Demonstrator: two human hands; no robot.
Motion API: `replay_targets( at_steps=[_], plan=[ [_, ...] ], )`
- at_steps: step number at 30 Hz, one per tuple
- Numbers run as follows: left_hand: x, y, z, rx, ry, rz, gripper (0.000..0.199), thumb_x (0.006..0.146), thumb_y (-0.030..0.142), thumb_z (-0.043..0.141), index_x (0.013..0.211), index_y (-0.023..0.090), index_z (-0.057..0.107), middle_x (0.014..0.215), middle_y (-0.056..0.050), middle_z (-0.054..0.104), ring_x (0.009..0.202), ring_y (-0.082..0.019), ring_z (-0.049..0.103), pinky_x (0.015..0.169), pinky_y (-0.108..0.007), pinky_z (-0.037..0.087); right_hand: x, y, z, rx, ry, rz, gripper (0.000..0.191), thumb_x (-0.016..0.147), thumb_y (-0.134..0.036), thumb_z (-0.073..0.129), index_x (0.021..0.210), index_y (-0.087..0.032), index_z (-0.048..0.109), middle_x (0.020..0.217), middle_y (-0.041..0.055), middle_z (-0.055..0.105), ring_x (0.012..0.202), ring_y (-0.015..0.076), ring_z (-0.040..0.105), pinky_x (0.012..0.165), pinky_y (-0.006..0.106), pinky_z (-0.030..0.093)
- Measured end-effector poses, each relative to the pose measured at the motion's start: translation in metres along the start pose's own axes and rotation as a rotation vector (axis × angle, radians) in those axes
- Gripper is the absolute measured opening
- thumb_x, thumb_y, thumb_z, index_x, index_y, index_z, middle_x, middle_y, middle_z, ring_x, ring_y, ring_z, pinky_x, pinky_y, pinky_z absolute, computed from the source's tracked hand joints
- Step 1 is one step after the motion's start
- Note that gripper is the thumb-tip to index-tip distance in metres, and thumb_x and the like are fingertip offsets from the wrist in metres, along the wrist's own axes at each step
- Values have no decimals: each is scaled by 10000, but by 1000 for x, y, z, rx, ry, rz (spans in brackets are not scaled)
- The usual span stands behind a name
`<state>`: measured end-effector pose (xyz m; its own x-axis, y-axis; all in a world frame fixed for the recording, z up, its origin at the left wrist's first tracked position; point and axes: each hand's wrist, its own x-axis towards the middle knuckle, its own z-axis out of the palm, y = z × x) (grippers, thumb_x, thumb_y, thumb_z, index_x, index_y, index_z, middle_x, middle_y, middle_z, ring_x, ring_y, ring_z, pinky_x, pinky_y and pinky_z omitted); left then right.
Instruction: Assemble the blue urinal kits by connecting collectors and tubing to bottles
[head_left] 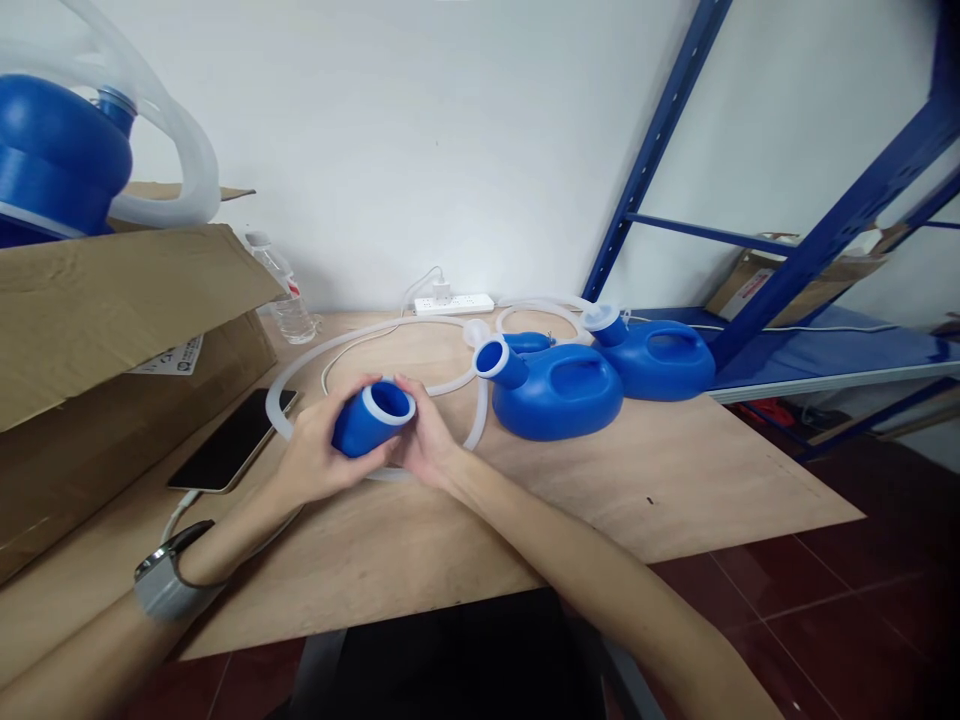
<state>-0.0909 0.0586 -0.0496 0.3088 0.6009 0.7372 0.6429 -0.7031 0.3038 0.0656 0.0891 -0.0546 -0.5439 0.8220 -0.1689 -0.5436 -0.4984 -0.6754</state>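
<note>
A short blue cup-shaped plastic piece (360, 432) with a thick white rim is held above the table, tilted so that its round opening faces up toward me. My left hand (319, 445) wraps round its left side, thumb along the lower front. My right hand (426, 430) grips it from the right, with fingers at the rim. To the right lies a blue plastic jug (556, 405) with a handle and an uncapped spout with a white rim. Another blue jug (664, 360) behind it has a translucent cap (600, 316) on its spout.
A clear hose (281, 385) loops across the wooden table (600, 500). To the left are a phone (229, 440), a cardboard box (135, 400) topped by a blue jug (60, 150), and a water bottle (289, 300). A power strip (456, 304) lies by the wall; blue shelving (652, 150) stands right.
</note>
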Motion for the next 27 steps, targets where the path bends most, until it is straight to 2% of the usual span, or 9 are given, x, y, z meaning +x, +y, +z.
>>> replay_targets(
  at_steps=[3, 6, 9, 13, 15, 17, 21, 24, 27],
  plan=[
    [1, -9, 0, -70, -57, -68, 909, 836, 487, 805, 1601, 290, 357, 1469, -149, 636, 1305, -355, 662, 1072, -517, 574, 3, -11, -2, 72, 38, -46, 323, 954, -541, 617, 914, -224, 665, 829, 2, 709, 765, 172, 665, 672, 271, 580],
    [3, -15, -2, -122, -90, -90, 1044, 853, 502, 804, 1680, 331, 190, 1565, -168, 542, 1376, -368, 598, 1127, -582, 515, 3, -25, -8, 94, 70, -142, 418, 999, -624, 523, 1038, -234, 667, 993, 39, 727, 906, 218, 688, 802, 391, 634],
    [5, -18, -3, -125, -150, -132, 1040, 849, 504, 813, 1680, 323, 216, 1571, -172, 532, 1372, -374, 592, 1128, -602, 507, 2, -32, -13, 76, 37, -167, 590, 1002, -743, 434, 1226, -233, 629, 1254, 97, 696, 1107, 274, 682, 906, 509, 632],
    [6, -17, -5, -159, -132, -259, 914, 829, 535, 821, 1605, 301, 398, 1575, -156, 538, 1393, -399, 573, 1049, -546, 579, 3, -27, -13, -87, -137, -130, 766, 996, -829, 227, 1415, -260, 524, 1491, 128, 576, 1243, 294, 653, 957, 538, 620],
    [8, -19, -7, -211, -49, -335, 851, 818, 526, 832, 1553, 313, 459, 1585, -133, 531, 1387, -390, 581, 1030, -517, 596, 6, -25, -14, -273, -145, -159, 683, 1033, -770, 231, 1506, -319, 427, 1583, 100, 495, 1288, 278, 635, 993, 531, 603],
    [10, -23, -10, -244, 57, -434, 840, 798, 518, 850, 1522, 310, 479, 1549, -126, 565, 1331, -374, 626, 1015, -507, 606, 8, -25, -20, -594, -69, -293, 568, 1079, -618, 343, 1564, -325, 353, 1614, 98, 462, 1353, 264, 590, 1070, 521, 556],
    [12, -40, -15, -127, 157, -636, 827, 757, 514, 866, 1473, 278, 527, 1438, -133, 636, 1220, -379, 683, 1013, -552, 596, 7, -24, -43, -1535, 100, -666, 522, 1027, -239, 487, 1546, -191, 459, 1604, 166, 481, 1519, 310, 391, 1260, 558, 330],
    [10, -54, -18, 38, 114, -626, 808, 742, 474, 864, 1459, 258, 560, 1406, -137, 622, 1255, -408, 649, 1043, -585, 565, 6, -19, -56, -1944, 158, -652, 485, 1006, -195, 516, 1487, -136, 545, 1550, 207, 537, 1508, 371, 380, 1242, 601, 318],
    [7, -64, -18, 161, 79, -535, 752, 760, 451, 831, 1444, 251, 592, 1340, -139, 629, 1271, -416, 630, 1049, -583, 553, 8, -16, -61, -2045, 176, -580, 413, 1026, -232, 529, 1421, -135, 601, 1403, 197, 647, 1392, 373, 492, 1175, 572, 392]
  ],
)
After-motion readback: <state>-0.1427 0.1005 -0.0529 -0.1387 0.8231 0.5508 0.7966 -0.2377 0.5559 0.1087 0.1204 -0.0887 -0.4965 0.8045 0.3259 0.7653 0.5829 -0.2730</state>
